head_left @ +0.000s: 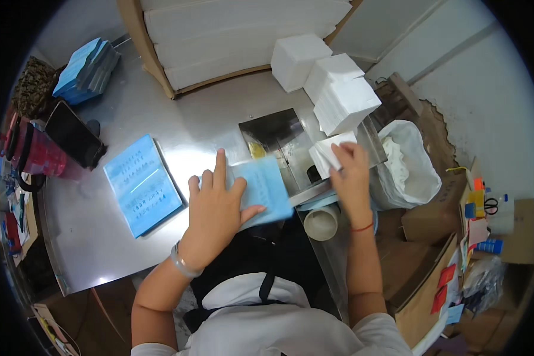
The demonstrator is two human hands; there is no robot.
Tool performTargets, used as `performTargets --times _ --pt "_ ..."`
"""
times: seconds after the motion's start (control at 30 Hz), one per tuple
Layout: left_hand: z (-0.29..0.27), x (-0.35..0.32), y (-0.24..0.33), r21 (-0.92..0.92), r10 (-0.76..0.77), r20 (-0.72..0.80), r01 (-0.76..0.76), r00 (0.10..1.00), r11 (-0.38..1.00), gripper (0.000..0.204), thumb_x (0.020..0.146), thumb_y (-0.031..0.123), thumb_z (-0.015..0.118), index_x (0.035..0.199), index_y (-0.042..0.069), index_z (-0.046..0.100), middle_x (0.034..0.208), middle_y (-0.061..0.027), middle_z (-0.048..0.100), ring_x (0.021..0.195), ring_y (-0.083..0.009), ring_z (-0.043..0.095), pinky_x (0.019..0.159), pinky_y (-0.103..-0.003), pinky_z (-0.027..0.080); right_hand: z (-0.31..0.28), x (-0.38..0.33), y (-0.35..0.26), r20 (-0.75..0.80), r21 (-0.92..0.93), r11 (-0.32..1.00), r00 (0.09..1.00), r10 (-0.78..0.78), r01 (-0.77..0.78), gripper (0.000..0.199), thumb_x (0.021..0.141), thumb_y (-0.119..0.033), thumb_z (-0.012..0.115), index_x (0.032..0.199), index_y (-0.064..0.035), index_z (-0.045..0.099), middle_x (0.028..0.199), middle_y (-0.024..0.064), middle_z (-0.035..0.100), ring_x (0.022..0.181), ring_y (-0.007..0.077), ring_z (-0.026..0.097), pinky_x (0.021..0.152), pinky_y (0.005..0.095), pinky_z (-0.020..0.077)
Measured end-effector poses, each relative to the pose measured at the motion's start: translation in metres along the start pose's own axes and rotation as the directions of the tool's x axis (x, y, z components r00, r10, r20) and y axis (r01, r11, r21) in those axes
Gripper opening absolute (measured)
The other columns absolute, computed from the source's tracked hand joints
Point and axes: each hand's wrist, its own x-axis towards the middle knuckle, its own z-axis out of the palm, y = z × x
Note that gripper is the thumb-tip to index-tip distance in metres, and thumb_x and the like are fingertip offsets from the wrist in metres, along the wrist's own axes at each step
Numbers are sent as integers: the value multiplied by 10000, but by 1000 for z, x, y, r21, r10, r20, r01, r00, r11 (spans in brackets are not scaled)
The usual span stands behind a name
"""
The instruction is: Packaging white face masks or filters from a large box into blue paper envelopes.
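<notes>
My left hand (213, 207) lies over the table's near part with its fingers spread and the index finger pointing away from me. Its thumb rests along the edge of a blue printed packet (266, 188), which is slightly blurred. At the right, my right hand (353, 175) pinches the edge of a white paper square (329, 153) beside a dark, shiny recess (276, 130) in the table. Left of my left hand lies a flat stack of blue printed packets (143, 185).
White paper blocks (344, 98) stand at the back right, beside a box of white stacks (237, 32). A white-lined bin (409, 163) and a round cup (321, 223) are at the right. Far left are a phone (74, 133), a pink jug (41, 151) and more blue packets (86, 68).
</notes>
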Motion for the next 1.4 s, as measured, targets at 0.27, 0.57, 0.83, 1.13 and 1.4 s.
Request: performTargets --times 0.27,0.57,0.83,1.13,1.4 --pt "10 -4 -23 -339 60 -62 -78 996 937 566 726 110 762 1261 71 582 1353 -232 476 959 -351 620 803 -413 514 23 -44 -117 138 181 917 914 -381 355 300 819 -31 581 1095 -55 698 1048 148 646 977 322 637 1021 515 428" --pt "-32 -16 22 -880 59 278 229 959 417 340 820 75 717 1156 45 676 1293 -227 572 1105 -281 622 840 -345 535 70 32 -61 528 -192 981 846 72 37 140 840 -81 572 907 -23 680 848 155 670 775 325 651 739 402 544" --pt "-19 -70 -73 131 -297 20 292 955 948 814 906 518 592 1538 102 292 1561 -232 287 1438 -477 208 1150 -589 165 24 -7 -28 -129 -268 950 983 128 -159 228 838 -85 692 1047 6 686 1012 130 583 975 323 525 855 411 455" --pt "-16 -79 -111 38 -476 -242 499 845 866 243 838 142 712 981 21 557 1155 -184 526 1134 -366 480 967 -487 367 8 -9 -11 -20 -33 996 997 79 -80 284 801 -25 671 1079 28 670 1002 148 580 947 333 543 838 422 466" --pt "42 -19 22 -226 -64 -163 26 985 974 369 841 323 717 968 24 541 1400 -255 436 1370 -498 321 1072 -682 253 8 -6 -14 77 -174 984 997 -32 45 322 806 -97 691 1111 6 666 1065 155 587 1003 341 541 871 436 457"
